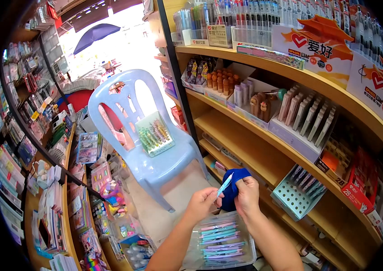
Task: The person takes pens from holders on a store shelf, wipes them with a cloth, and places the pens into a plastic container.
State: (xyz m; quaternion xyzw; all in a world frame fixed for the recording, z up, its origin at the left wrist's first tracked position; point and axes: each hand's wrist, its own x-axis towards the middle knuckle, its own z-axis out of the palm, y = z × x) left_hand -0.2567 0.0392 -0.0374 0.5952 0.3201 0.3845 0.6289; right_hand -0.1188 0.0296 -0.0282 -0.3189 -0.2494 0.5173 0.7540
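A light blue pen (224, 184) is pinched in my left hand (204, 202), its tip pointing up and to the right. My right hand (248, 194) grips a dark blue cloth (232, 192), which bunches up beside the pen; whether the two touch is hard to tell. Below both hands sits a clear plastic box (191, 249) with rows of pastel pens (222, 239) in blue, purple and pink. Part of the box's right side is hidden behind my right forearm.
A light blue plastic chair (164, 160) stands ahead, bearing a box of green and purple pens (155, 135). Wooden shelves (227, 128) on the right hold pen displays, with a dotted pale-green box (293, 198) on a lower one. Stationery racks (60, 189) line the left side.
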